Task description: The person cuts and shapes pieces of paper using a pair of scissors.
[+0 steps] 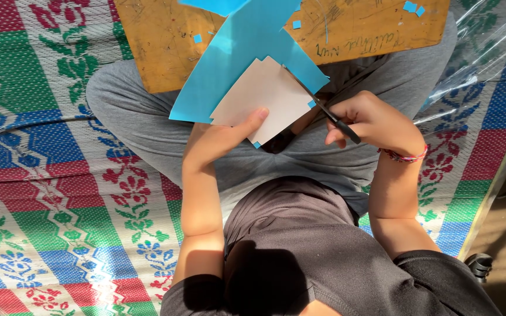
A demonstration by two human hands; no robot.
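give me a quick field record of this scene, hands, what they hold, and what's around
left hand: holds a folded sheet of paper, blue on one face, pale on the other
right hand: grips black scissors, blades at the paper's edge
board: wooden board rests across the lap
scraps: small blue paper bits lie on the board
floor: woven mat with flower pattern
wrist: red thread bracelet on the right

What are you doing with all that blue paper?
A person sits cross-legged on a colourful woven mat. The left hand holds blue paper with a pale card on top, and the right hand works scissors along the card's edge. Small blue scraps lie on a wooden board across the knees.
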